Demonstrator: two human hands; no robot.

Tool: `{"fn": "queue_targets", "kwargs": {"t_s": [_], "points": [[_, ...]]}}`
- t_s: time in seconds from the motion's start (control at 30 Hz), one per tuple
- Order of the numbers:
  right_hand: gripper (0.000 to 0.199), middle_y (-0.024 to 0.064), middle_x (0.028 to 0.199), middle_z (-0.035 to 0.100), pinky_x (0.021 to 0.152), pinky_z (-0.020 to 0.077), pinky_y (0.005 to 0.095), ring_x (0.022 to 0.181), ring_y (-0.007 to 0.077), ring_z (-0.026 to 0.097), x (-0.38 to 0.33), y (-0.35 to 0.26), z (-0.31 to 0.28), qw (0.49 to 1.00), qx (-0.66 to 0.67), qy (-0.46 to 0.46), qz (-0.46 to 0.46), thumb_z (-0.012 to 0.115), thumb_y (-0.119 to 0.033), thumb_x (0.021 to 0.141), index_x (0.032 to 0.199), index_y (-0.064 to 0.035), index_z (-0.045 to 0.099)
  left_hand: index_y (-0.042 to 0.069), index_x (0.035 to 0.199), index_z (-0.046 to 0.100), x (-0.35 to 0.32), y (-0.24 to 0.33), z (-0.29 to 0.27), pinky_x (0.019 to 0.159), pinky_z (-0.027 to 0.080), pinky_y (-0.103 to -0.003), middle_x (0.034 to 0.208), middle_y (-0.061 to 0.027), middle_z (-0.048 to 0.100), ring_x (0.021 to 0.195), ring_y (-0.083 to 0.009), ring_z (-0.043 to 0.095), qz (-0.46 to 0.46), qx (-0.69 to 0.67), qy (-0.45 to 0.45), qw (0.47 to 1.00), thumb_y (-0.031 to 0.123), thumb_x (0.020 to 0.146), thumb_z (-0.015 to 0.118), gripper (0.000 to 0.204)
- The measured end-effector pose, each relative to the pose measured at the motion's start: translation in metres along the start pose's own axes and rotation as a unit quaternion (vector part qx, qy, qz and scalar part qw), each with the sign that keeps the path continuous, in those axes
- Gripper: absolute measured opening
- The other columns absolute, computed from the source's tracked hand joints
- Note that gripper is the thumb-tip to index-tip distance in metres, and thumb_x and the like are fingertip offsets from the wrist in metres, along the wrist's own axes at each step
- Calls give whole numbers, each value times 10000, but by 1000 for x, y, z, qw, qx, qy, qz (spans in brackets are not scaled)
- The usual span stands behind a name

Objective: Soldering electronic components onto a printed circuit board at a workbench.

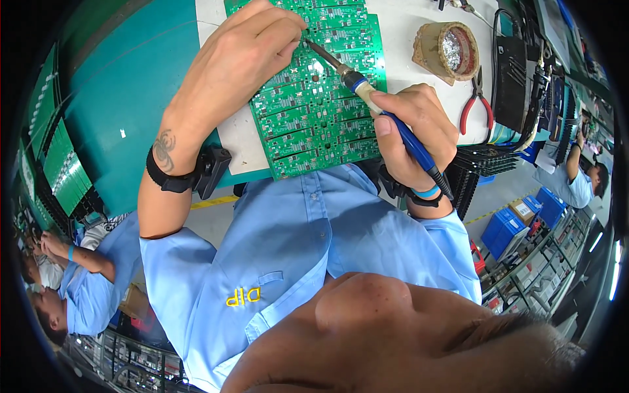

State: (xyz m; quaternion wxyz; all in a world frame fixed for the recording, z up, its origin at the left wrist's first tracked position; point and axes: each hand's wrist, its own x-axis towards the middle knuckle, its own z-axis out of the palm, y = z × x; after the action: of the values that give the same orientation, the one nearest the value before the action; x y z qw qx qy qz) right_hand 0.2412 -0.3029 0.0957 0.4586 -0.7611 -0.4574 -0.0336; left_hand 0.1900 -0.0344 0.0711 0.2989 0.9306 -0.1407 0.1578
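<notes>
My right hand [419,131] grips a soldering iron [407,136] with a blue handle, held like a pen. Its dark tip slants up and left to a large green circuit board panel [314,124] made of several joined boards with small parts on them. My left hand [246,56] rests over the panel's upper left, fingertips pinched close beside the iron's tip. A thin solder wire [152,33] runs in from the left to this hand; the end between the fingers is hidden. Under the panel lies a white sheet [244,141].
Right of the panel stands a round brown container [430,49] with shiny silvery material inside. Red-handled pliers [483,108] lie near a dark block [514,82] and cables. A teal mat [124,98] covers the left side. Other people in blue sit at far left and far right.
</notes>
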Motion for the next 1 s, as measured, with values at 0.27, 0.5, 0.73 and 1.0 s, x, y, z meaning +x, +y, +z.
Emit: {"fn": "queue_targets", "kwargs": {"t_s": [0.27, 0.5, 0.73, 1.0], "points": [[221, 112, 801, 712, 686, 479, 341, 706, 243, 638, 4, -6, -3, 1000, -2, -5, 15, 744, 4, 819, 1035, 40, 773, 12, 981, 660, -2, 1, 0, 807, 557, -377, 1111, -68, 736, 956, -274, 646, 3, 0, 5, 1000, -19, 876, 753, 144], [203, 131, 797, 702, 674, 480, 331, 716, 243, 636, 6, -8, -6, 1000, -5, -13, 17, 729, 3, 848, 1034, 76, 763, 19, 985, 668, -2, 0, -1, 796, 560, -382, 1107, -64, 736, 920, -276, 651, 3, 4, 6, 1000, -1, 883, 760, 138], [201, 145, 822, 717, 674, 483, 327, 717, 238, 639, 5, -6, -11, 1000, -3, -4, 13, 720, 6, 852, 1031, 92, 755, 18, 1014, 651, -4, 4, -1, 764, 566, -387, 1083, -82, 722, 842, -303, 660, -79, 50, 38, 995, 41, 903, 771, 165], [275, 87, 803, 723, 695, 481, 343, 714, 230, 653, 8, -3, -8, 999, -4, 23, 34, 760, 53, 780, 1051, 13, 785, 5, 1002, 623, -4, 0, 0, 759, 567, -369, 1085, -92, 714, 901, -309, 673, -89, -4, 37, 995, 10, 905, 750, 160]]}}
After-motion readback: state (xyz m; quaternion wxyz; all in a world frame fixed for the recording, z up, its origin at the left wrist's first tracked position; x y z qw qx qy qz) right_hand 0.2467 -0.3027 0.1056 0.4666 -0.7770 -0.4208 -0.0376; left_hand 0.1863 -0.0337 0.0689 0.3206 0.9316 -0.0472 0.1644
